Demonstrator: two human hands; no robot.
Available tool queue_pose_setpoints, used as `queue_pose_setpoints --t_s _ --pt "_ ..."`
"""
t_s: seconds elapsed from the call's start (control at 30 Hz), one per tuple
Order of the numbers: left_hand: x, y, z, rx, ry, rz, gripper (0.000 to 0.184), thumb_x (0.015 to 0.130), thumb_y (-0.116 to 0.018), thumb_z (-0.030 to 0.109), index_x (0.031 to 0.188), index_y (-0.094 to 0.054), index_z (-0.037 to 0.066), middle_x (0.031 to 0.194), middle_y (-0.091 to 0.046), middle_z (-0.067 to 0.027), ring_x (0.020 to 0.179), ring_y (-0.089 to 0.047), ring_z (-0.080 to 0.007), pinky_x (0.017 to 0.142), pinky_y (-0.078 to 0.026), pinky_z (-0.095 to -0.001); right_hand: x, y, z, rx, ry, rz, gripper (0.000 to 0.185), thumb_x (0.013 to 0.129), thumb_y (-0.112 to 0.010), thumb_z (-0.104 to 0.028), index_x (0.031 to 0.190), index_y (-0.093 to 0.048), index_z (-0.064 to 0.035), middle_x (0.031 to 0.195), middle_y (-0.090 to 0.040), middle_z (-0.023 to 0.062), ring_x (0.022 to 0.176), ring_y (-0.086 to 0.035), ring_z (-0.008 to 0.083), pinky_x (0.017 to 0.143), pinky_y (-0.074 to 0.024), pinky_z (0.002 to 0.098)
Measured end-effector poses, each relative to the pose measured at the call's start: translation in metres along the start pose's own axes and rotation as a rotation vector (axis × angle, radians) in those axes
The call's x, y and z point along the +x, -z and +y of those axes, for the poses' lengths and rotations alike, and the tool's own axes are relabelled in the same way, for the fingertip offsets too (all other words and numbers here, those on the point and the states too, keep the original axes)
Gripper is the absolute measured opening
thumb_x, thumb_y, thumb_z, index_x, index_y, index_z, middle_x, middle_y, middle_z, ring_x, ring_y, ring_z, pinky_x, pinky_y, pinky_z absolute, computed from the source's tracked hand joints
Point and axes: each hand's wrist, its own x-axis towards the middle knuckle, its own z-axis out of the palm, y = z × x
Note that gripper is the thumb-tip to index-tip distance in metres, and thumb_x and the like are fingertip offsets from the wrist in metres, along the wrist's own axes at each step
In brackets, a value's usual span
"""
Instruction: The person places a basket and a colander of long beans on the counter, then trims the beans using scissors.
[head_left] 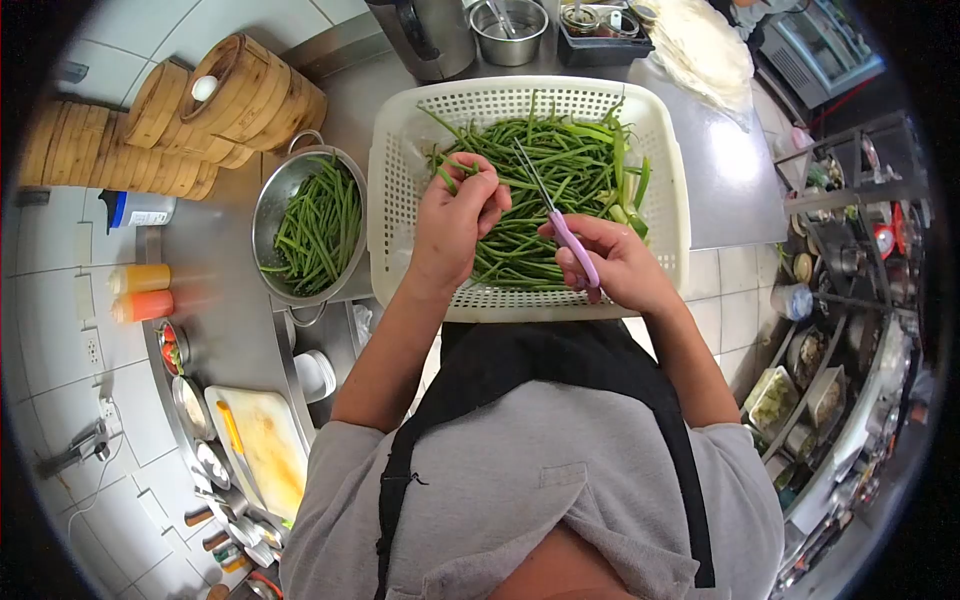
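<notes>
A white perforated basket (660,180) holds a heap of long green beans (540,150). Over its left half, my left hand (463,205) is closed on green beans, with ends poking out by the fingers. My right hand (610,258) holds scissors (568,240) with purple handles over the basket's right front; the blades point up and left toward the beans and look closed or nearly so. Left of the basket stands a steel colander (262,235) with more green beans inside.
Bamboo steamers (245,95) are stacked at the upper left. A cutting board (265,440) with a yellow-handled knife lies lower left. Behind the basket are a steel pot (508,40) and a black container (600,45). Shelving with food trays (772,405) stands at right.
</notes>
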Motion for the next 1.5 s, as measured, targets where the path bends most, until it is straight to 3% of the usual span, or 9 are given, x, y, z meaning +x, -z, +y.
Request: queue_pose_setpoints --t_s 0.23,0.33,0.53,0.6,0.7,1.03,1.1,1.2,1.5 --pt "0.004 0.006 0.002 -0.013 0.082 0.014 0.009 0.099 -0.053 0.02 0.095 -0.054 0.012 0.072 -0.057 -0.0015 0.053 -0.043 -0.008 0.049 -0.03 -0.0239 0.002 0.004 0.004 -0.085 -0.013 0.021 0.036 0.095 -0.074 -0.022 0.127 -0.067 -0.007 0.075 -0.062 -0.006 0.065 -0.055 0.0028 0.056 -0.0436 0.0199" --pt "0.024 0.027 0.017 0.241 -0.001 0.034 0.017 0.1 -0.05 0.025 0.091 -0.058 0.012 0.07 -0.055 0.0001 0.055 -0.042 -0.0069 0.051 -0.032 -0.0238 0.003 0.003 0.009 -0.029 0.024 0.04 0.037 0.095 -0.074 -0.024 0.127 -0.067 -0.0083 0.071 -0.06 -0.006 0.063 -0.054 0.0026 0.053 -0.0426 0.0205" --pt "0.095 0.068 0.045 1.412 -0.284 0.31 0.035 0.097 -0.054 0.034 0.104 -0.07 0.003 0.096 -0.073 -0.0184 0.085 -0.07 -0.0335 0.076 -0.053 -0.0427 0.004 0.006 0.016 -0.064 0.033 0.065 0.038 0.095 -0.074 -0.027 0.128 -0.067 -0.0099 0.069 -0.059 -0.0056 0.062 -0.054 0.0018 0.047 -0.0392 0.0219" --pt "0.102 0.061 0.043 1.678 -0.067 0.193 0.042 0.095 -0.058 0.039 0.114 -0.07 0.004 0.112 -0.071 -0.0226 0.105 -0.067 -0.0419 0.09 -0.053 -0.049 0.005 0.006 0.018 -0.067 0.038 0.056 0.038 0.095 -0.074 -0.027 0.129 -0.067 -0.01 0.069 -0.059 -0.0057 0.062 -0.054 0.0017 0.047 -0.0388 0.0219" --pt "0.104 0.041 0.037 1.773 0.023 0.127 0.044 0.092 -0.063 0.041 0.115 -0.071 0.005 0.113 -0.072 -0.0198 0.105 -0.068 -0.0399 0.091 -0.053 -0.0484 0.003 0.006 0.017 -0.071 0.038 0.066 0.039 0.095 -0.074 -0.027 0.129 -0.066 -0.0102 0.069 -0.059 -0.0056 0.061 -0.053 0.0017 0.047 -0.0384 0.0217" --pt "0.131 0.055 -0.009 1.39 0.012 0.201 0.049 0.086 -0.072 0.04 0.118 -0.072 0.003 0.091 -0.074 -0.0142 0.085 -0.072 -0.0312 0.077 -0.054 -0.043 0.006 0.004 0.013 -0.057 0.037 0.083 0.035 0.097 -0.071 -0.023 0.128 -0.065 -0.0091 0.072 -0.059 -0.0055 0.061 -0.055 0.0025 0.046 -0.0406 0.0197" --pt "0.127 0.054 -0.01 0.699 0.155 0.145 0.033 0.093 -0.07 0.033 0.109 -0.069 0.004 0.071 -0.057 0.003 0.06 -0.051 -0.0093 0.056 -0.039 -0.0256 0.006 0.003 0.012 -0.036 0.036 0.09 0.034 0.097 -0.071 -0.022 0.128 -0.065 -0.0092 0.072 -0.059 -0.0051 0.06 -0.055 0.0027 0.046 -0.0408 0.0198" --pt "0.087 0.026 0.028 0.567 0.047 -0.018 0.022 0.098 -0.064 0.027 0.107 -0.066 0.007 0.069 -0.04 0.0105 0.058 -0.031 -0.0016 0.052 -0.024 -0.0208 0.005 0.005 0.012 0.013 0.038 0.119 0.035 0.096 -0.072 -0.024 0.127 -0.066 -0.0096 0.071 -0.06 -0.0046 0.06 -0.055 0.0029 0.046 -0.0403 0.0205" --pt "0.035 0.044 0.021 0.52 -0.027 -0.278 0.02 0.102 -0.057 0.023 0.099 -0.066 0.006 0.074 -0.051 0.0069 0.063 -0.041 -0.0031 0.056 -0.033 -0.0227 0.002 0.009 0.008 0.09 0.033 0.041 0.037 0.096 -0.073 -0.026 0.129 -0.067 -0.0109 0.074 -0.063 -0.0039 0.063 -0.057 0.0031 0.048 -0.0413 0.0204"
